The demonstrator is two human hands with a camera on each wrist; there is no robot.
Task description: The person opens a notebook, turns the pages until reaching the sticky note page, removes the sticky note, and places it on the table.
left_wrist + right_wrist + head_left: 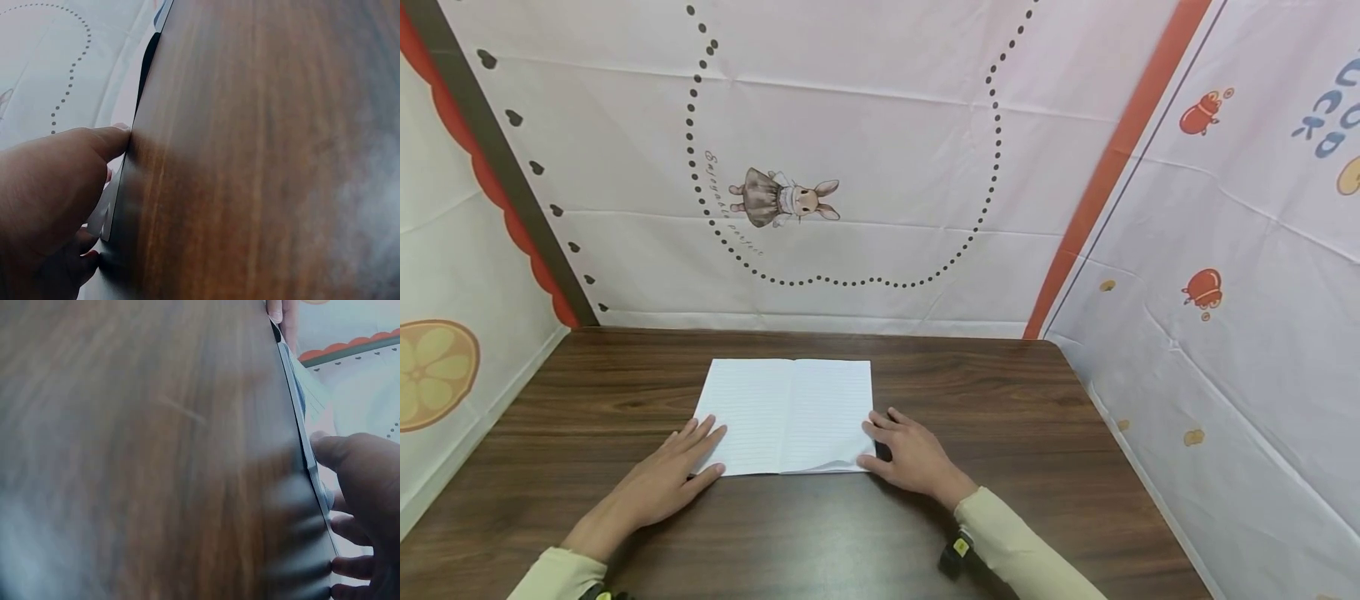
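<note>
An open notebook (752, 392) with lined white pages lies flat on the brown wooden table. My left hand (662, 479) rests at its lower left, with spread fingers on the left page's edge; the left wrist view shows that thumb (112, 139) touching the near edge. On the other side my right hand (913, 454) touches the right edge, with its thumb at the lower right corner and its fingers spread. Near that thumb the page's bottom edge bulges up slightly. The right wrist view shows the right thumb (330, 449) against the notebook's edge.
The wooden table (1000, 400) ends at a white printed curtain (880, 183) behind it. More printed cloth (1232, 333) hangs along the right side, and another panel stands on the left. A dark wrist device (957, 553) sits at the right sleeve.
</note>
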